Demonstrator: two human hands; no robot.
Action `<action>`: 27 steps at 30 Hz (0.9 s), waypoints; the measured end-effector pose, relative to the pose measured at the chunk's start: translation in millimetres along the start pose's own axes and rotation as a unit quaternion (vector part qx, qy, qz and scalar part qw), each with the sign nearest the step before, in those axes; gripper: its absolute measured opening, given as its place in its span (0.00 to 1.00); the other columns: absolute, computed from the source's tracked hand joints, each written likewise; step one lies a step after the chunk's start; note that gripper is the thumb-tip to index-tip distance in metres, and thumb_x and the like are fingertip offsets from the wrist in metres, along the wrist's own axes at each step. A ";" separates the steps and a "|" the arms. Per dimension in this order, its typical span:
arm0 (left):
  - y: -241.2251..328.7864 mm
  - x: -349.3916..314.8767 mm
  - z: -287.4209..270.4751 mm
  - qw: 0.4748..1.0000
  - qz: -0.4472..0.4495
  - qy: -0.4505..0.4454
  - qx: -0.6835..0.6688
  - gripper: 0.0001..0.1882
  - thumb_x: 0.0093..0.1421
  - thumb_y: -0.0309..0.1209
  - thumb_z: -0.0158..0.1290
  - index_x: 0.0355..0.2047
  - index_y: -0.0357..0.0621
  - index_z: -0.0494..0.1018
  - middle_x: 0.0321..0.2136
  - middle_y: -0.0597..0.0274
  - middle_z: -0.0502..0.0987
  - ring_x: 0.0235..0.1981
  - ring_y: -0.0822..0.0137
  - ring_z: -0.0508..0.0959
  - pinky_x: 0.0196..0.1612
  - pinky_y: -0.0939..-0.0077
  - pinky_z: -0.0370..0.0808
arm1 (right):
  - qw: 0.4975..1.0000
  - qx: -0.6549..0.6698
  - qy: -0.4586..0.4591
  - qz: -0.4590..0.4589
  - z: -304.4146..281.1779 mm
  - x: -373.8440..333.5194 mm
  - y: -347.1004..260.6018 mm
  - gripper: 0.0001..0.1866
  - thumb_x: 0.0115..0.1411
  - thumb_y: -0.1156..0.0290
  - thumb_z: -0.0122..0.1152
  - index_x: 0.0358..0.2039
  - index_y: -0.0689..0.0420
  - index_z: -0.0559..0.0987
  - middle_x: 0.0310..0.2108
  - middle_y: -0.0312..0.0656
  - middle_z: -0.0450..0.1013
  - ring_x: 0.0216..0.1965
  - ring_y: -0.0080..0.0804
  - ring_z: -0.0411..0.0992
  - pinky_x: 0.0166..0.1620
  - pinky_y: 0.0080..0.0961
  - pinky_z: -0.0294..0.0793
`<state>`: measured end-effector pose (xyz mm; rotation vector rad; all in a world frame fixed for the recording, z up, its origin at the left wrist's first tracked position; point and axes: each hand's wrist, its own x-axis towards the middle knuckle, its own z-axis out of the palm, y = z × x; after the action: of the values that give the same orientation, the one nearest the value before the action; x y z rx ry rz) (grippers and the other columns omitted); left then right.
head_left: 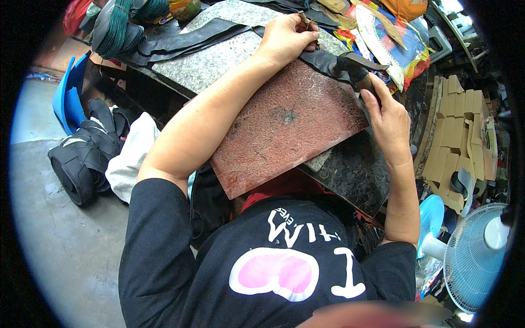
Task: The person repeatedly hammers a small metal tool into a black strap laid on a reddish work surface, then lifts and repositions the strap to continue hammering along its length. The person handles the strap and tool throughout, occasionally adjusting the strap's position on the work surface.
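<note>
The left hand (283, 41), its fingertips pressed together, pinches a small brownish piece (304, 20), too small to identify, beside a black leather strip (319, 60) at the far edge of a rough reddish-brown slab (279, 126). The right hand (390, 120) closes around a dark-handled tool (356, 74) with a curved metal head, near the slab's right side

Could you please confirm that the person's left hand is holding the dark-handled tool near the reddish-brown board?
Not quite: the head view shows the right hand holding the dark-handled tool near the reddish-brown board, not the left hand.
</note>
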<state>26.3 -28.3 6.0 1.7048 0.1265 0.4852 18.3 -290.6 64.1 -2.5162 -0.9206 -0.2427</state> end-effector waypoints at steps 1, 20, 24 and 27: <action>0.7 -0.2 0.4 1.000 -0.004 0.003 0.001 0.06 0.58 0.24 0.59 0.36 0.36 0.78 0.26 0.60 0.82 0.27 0.74 0.82 0.34 0.81 0.80 | 1.000 -0.007 -0.010 0.022 0.4 -0.1 -0.4 0.20 0.66 0.53 0.56 0.55 0.42 0.76 0.34 0.52 0.79 0.38 0.53 0.78 0.39 0.43 0.77; 21.1 -6.8 -1.8 0.961 0.172 -0.026 0.216 0.09 0.54 0.26 0.59 0.36 0.39 0.79 0.31 0.48 0.82 0.34 0.57 0.84 0.40 0.68 0.79 | 0.995 0.048 -0.046 0.080 -22.2 19.4 -7.2 0.19 0.64 0.51 0.59 0.52 0.41 0.79 0.34 0.52 0.79 0.38 0.51 0.79 0.40 0.39 0.76; 21.5 -6.6 1.7 0.931 0.239 -0.027 0.275 0.10 0.56 0.28 0.61 0.39 0.40 0.79 0.28 0.50 0.81 0.31 0.58 0.83 0.37 0.68 0.78 | 0.951 0.264 0.157 -0.042 -49.6 32.2 -20.7 0.18 0.68 0.67 0.57 0.57 0.52 0.77 0.27 0.34 0.77 0.25 0.16 0.71 0.29 0.18 0.72; 21.6 -7.2 5.6 0.912 0.263 -0.026 0.312 0.10 0.56 0.29 0.61 0.38 0.41 0.79 0.29 0.48 0.80 0.33 0.52 0.82 0.38 0.66 0.77 | 0.906 0.306 0.219 -0.196 -42.7 40.5 -21.1 0.17 0.69 0.67 0.56 0.58 0.50 0.76 0.28 0.36 0.77 0.24 0.17 0.70 0.26 0.18 0.71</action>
<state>17.9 -40.2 24.3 2.3928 -0.2549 0.8621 35.1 -273.1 121.7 -1.6002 -1.0913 -0.5261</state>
